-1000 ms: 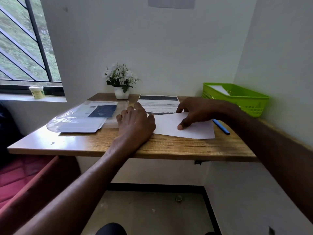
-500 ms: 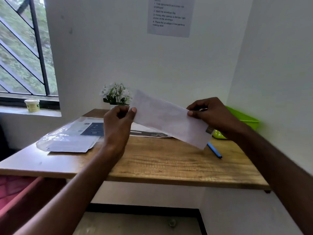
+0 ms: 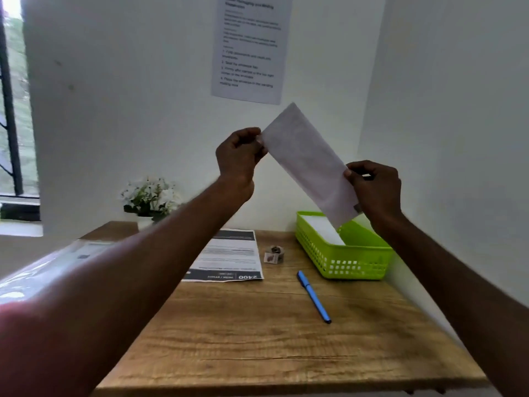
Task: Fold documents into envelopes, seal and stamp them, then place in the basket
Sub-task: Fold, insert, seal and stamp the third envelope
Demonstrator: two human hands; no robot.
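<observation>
Left hand (image 3: 237, 156) and right hand (image 3: 372, 187) pinch a tilted white envelope (image 3: 307, 161) above the green basket (image 3: 355, 262).

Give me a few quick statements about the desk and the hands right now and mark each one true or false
1. Both hands hold the envelope in the air. True: the left hand and the right hand pinch opposite ends.
2. The green basket is empty. False: white paper lies in it.
3. The blue pen lies on the desk. True.
4. The pen is in the basket. False: it lies beside it.
5. A printed sheet lies on the desk. True.
</observation>
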